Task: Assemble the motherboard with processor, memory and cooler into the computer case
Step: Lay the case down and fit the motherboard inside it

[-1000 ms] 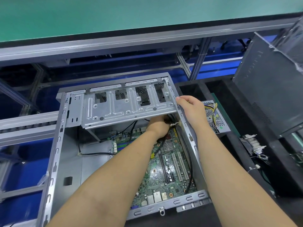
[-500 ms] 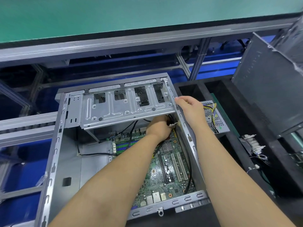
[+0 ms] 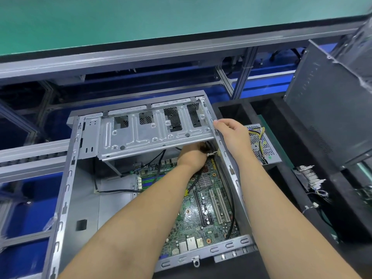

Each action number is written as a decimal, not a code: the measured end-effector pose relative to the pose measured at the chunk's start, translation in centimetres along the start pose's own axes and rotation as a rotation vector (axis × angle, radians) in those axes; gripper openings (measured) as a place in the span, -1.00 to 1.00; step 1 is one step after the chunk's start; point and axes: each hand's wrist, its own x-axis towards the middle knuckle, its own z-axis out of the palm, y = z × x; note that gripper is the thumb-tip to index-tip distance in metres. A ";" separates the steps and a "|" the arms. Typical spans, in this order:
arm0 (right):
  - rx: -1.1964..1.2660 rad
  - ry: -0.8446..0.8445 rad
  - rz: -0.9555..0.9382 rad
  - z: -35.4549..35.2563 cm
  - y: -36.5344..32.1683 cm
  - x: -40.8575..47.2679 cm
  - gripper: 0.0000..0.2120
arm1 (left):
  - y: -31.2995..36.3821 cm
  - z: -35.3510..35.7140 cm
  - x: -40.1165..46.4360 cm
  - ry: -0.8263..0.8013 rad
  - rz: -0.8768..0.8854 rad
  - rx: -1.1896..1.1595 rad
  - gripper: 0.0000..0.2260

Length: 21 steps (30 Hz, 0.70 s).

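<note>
Open computer case (image 3: 66,190) lies on its side, motherboard (image 3: 203,210) seated flat on its floor. Right hand (image 3: 231,131) grips far right case rim, thumb touching corner of raised drive cage (image 3: 153,135). Left hand (image 3: 192,158) reaches under drive cage, fingers hidden among black cables (image 3: 231,202); cannot tell whether it holds anything. Power supply (image 3: 261,146) with coloured wires sits just right of case, on black tray (image 3: 291,178).

Grey computer case (image 3: 66,190) open-sided, lying flat, drive cage (image 3: 153,133) raised at far end. Green motherboard (image 3: 203,214) seated inside, right half, black cables (image 3: 232,208) across it.
</note>
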 end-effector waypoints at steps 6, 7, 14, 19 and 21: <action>0.001 0.001 -0.001 0.1 0.0 0.0 -0.84 | 0.5 -0.2 0.4 -0.048 -0.042 0.083 -0.76; 0.000 0.000 -0.002 0.1 0.0 -0.1 -0.85 | 0.5 -0.4 0.4 -0.052 -0.039 0.099 -0.76; -0.009 0.003 0.003 0.1 -0.1 0.0 -0.89 | 0.3 0.0 0.2 -0.023 -0.029 0.079 -0.75; -0.011 0.006 -0.002 0.1 0.0 0.0 -0.92 | 0.4 -0.2 0.0 -0.022 -0.025 0.087 -0.74; -0.003 0.011 -0.002 0.1 0.0 0.0 -0.91 | 0.7 -0.4 -0.1 -0.035 -0.029 0.110 -0.74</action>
